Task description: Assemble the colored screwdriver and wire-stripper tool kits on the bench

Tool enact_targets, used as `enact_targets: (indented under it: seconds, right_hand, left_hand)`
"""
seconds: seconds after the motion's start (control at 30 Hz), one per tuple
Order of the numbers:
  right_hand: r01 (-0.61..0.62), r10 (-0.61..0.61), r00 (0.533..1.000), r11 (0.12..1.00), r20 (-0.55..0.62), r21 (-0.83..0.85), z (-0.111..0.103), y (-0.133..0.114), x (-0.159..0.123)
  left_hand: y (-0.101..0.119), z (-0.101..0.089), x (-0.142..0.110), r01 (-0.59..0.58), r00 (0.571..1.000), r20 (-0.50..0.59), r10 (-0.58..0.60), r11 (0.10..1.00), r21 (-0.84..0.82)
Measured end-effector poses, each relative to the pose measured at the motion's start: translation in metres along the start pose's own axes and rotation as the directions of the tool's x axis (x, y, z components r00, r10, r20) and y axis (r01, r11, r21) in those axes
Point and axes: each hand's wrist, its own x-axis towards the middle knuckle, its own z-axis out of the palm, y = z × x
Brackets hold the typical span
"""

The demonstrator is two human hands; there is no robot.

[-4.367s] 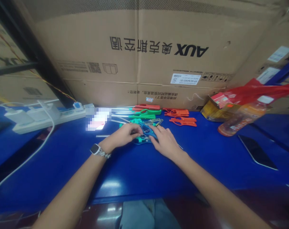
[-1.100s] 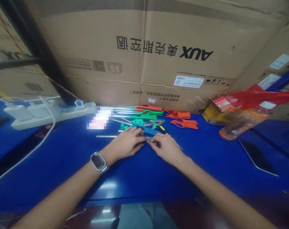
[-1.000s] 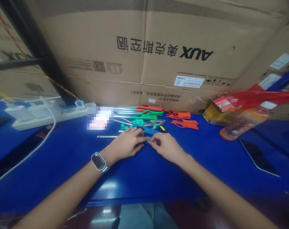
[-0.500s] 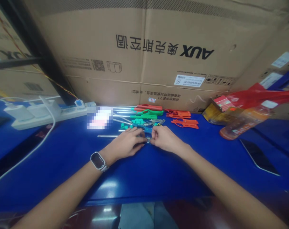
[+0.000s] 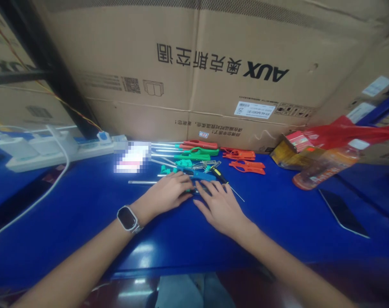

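My left hand point(image 5: 169, 190), with a watch on its wrist, is closed on a lighter whose thin metal tube point(image 5: 142, 182) sticks out to its left. The lighter's handle end is mostly hidden under my fingers. Across from it, my right hand point(image 5: 222, 206) is spread with its fingertips resting over that end. Just behind both hands lies a blue lighter handle point(image 5: 202, 176). A black and yellow screwdriver point(image 5: 218, 174) rests beyond the right fingers, its shaft pointing toward me. Small teal parts point(image 5: 184, 164) and clear parts point(image 5: 204, 165) are piled behind.
Green point(image 5: 194, 154) and red point(image 5: 200, 144) long lighters lie along the cardboard box point(image 5: 213, 34). Orange-red handle shells point(image 5: 247, 167) sit to their right. A drink bottle point(image 5: 325, 167) and phone point(image 5: 344, 213) are at the right. At the left stands a power strip point(image 5: 85, 150).
My right hand has gone from pinching at the lighter to lying spread over it. More of the screwdriver now shows. My left hand stays nearly in place.
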Motion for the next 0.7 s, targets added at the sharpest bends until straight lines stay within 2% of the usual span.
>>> enact_targets:
  seconds: [0.17,0.43,0.7]
  right_hand:
    - [0.028,-0.027,1.000,0.999,-0.010,0.041,0.003,0.003,0.001]
    - [0.045,-0.045,0.999,0.996,-0.003,0.078,0.001,0.008,0.001]
    - [0.048,-0.048,0.999,0.995,-0.004,0.087,0.002,0.007,0.002]
  left_hand:
    - [-0.005,0.002,-0.003,0.119,0.991,-0.043,-0.124,0.986,-0.114]
    - [-0.024,-0.001,-0.011,0.162,0.986,-0.008,-0.165,0.976,-0.146]
    - [-0.025,-0.005,-0.009,0.135,0.988,-0.035,-0.151,0.950,-0.282]
